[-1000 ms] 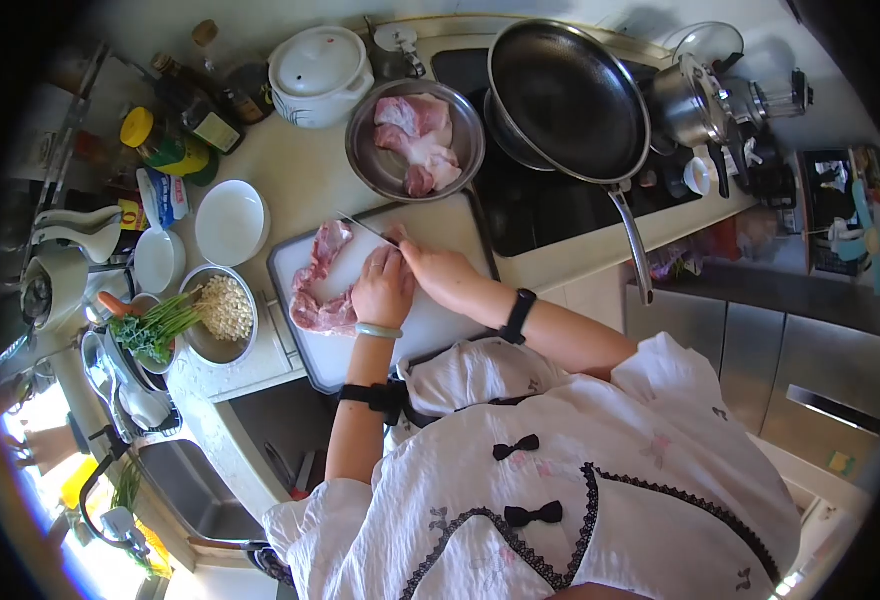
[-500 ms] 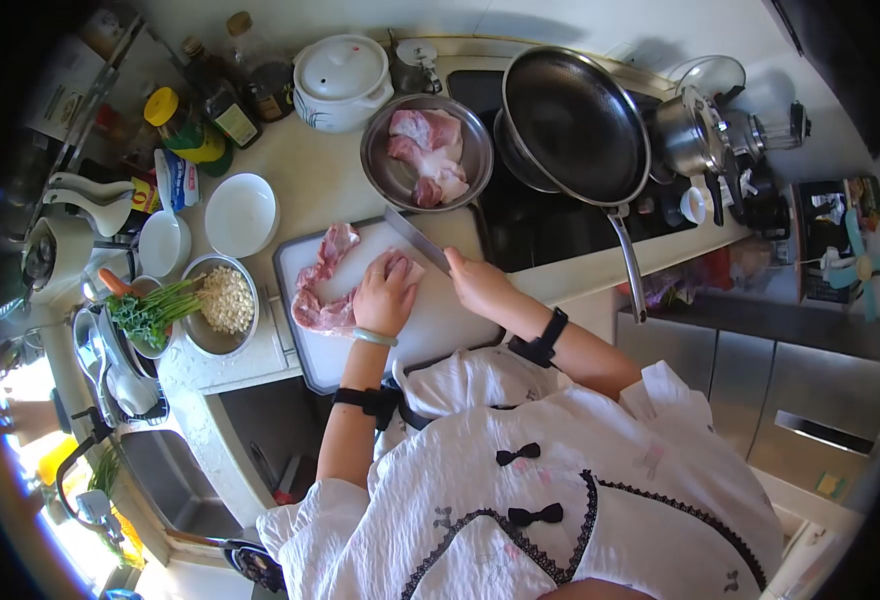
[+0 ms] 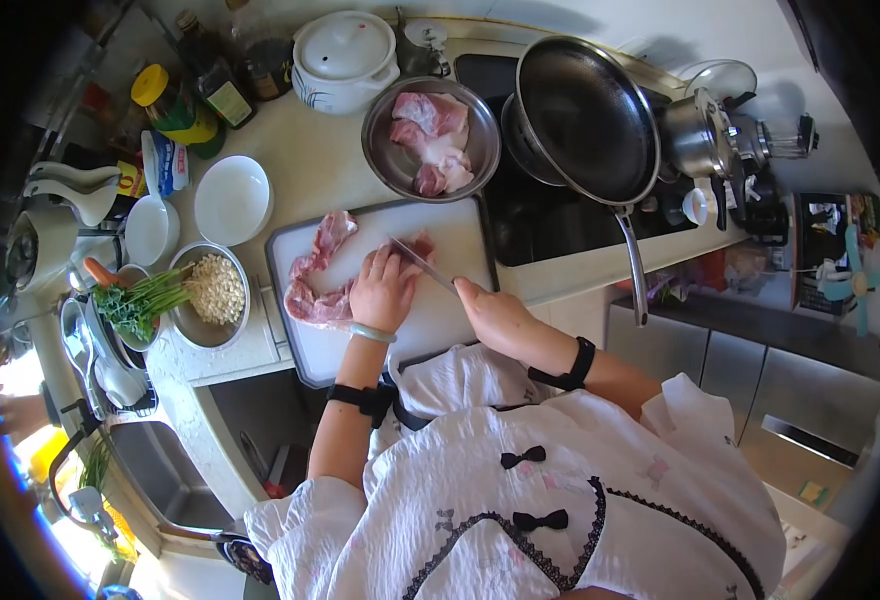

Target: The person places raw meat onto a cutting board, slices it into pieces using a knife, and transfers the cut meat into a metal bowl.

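Observation:
A long strip of raw meat (image 3: 305, 298) lies curved on the white cutting board (image 3: 450, 318), part of it under my left hand (image 3: 378, 292). The fingers of that hand are curled down and closed on the meat. My right hand (image 3: 500, 318) grips a kitchen knife (image 3: 426, 264) by its handle, which is hidden in the fist. The blade angles up and left, seen nearly edge-on, just beside my left fingertips. Meat shows on the far side of the blade too; whether it is cut through, I cannot tell.
Behind the board stands a steel bowl (image 3: 372, 150) with more raw meat (image 3: 430, 130). A frying pan (image 3: 585, 115) sits on the black cooktop (image 3: 560, 230), its handle over the counter edge. Left are white bowls (image 3: 232, 200) and a steel bowl of peeled garlic-like pieces (image 3: 217, 290) under green herbs (image 3: 140, 305).
The knife has come slightly down and right, and its blade has turned from showing its broad side to nearly edge-on. More meat is visible beyond the blade. The view has shifted a little.

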Tool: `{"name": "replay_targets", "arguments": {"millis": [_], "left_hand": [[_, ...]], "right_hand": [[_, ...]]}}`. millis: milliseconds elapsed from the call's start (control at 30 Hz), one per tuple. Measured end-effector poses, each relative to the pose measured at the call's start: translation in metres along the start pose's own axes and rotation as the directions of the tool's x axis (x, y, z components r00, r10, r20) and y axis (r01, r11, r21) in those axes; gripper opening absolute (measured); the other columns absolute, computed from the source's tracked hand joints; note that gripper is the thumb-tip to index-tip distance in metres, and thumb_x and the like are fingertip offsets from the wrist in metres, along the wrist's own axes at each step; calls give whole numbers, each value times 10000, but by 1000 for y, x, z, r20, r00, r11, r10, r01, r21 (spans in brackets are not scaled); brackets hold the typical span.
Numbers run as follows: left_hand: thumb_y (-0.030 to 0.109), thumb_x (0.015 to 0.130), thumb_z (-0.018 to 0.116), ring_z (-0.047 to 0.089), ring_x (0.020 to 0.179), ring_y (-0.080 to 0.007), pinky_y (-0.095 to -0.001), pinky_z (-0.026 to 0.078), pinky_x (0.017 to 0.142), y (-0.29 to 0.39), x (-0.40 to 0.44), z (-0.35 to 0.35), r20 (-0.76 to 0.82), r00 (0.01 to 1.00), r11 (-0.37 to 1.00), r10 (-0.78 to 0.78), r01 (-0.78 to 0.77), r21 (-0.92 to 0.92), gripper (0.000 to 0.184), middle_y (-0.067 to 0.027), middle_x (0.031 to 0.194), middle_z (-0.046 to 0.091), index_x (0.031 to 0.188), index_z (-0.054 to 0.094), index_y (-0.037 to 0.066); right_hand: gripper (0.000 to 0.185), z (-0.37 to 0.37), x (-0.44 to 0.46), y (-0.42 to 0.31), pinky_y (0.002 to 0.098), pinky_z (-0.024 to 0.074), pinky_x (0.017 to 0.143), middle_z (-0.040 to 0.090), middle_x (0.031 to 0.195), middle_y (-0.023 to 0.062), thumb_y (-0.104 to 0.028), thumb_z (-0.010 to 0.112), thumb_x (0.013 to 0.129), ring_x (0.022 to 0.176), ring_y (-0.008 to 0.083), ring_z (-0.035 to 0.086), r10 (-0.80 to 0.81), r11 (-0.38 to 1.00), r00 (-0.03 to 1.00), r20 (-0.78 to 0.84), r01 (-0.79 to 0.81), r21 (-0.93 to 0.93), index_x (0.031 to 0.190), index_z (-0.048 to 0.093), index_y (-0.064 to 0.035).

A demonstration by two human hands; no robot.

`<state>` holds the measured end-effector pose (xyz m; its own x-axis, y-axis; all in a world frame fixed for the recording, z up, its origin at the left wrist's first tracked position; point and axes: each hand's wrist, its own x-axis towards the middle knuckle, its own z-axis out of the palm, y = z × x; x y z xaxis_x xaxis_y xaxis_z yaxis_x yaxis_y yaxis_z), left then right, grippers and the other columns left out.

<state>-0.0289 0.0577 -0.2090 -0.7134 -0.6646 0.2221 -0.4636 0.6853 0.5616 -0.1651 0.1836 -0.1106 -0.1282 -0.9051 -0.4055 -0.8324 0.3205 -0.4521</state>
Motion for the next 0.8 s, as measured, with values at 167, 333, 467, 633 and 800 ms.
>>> {"name": "replay_targets", "arguments": {"millis": [167, 333, 467, 633, 800], "left_hand": [[175, 664, 680, 546, 1003, -319, -388, 484, 813, 2, 5, -4, 34, 999, 999, -28, 29, -45, 390, -137, 1112, 563, 1014, 570, 42], [158, 662, 673, 557, 981, -319, -396, 480, 816, -5, 7, -1, -7, 1000, 997, -3, 2, -78, 385, -130, 1095, 571, 1015, 573, 40], [167, 653, 688, 538, 1026, -330, -395, 489, 813, -1, 7, 0, 37, 999, 997, -28, 31, -71, 397, -160, 1119, 556, 1003, 557, 31], [170, 651, 690, 540, 1028, -333, -399, 488, 810, -2, 7, 0, 74, 996, 995, -51, 57, -85, 392, -174, 1122, 553, 987, 547, 28], [190, 680, 675, 547, 1015, -340, -401, 498, 791, -11, 4, 12, 44, 999, 998, -18, 21, -60, 372, -176, 1118, 557, 993, 548, 34]], "right_hand": [[296, 22, 41, -5, 443, 496, 552, 580, 938, 225, -108, 413, 860, 754, 351, 616, 26, 999, 999, -26, -25, 29, 1130, 392, 10], [251, 43, 82, -4, 443, 489, 561, 580, 922, 232, -68, 415, 841, 687, 376, 608, -125, 990, 939, -320, 141, 26, 1069, 395, 35], [316, 27, 43, -6, 429, 508, 536, 594, 897, 172, -107, 433, 850, 668, 365, 620, 37, 999, 996, -85, -33, 37, 1140, 384, 8], [277, 44, 30, 5, 422, 507, 531, 599, 902, 166, -123, 415, 866, 687, 354, 624, 34, 999, 998, -53, -36, -30, 1119, 393, -12], [277, 44, 86, -10, 457, 493, 591, 579, 917, 221, -145, 404, 878, 723, 369, 609, -77, 995, 945, -318, 92, 31, 1126, 409, -24]]}}
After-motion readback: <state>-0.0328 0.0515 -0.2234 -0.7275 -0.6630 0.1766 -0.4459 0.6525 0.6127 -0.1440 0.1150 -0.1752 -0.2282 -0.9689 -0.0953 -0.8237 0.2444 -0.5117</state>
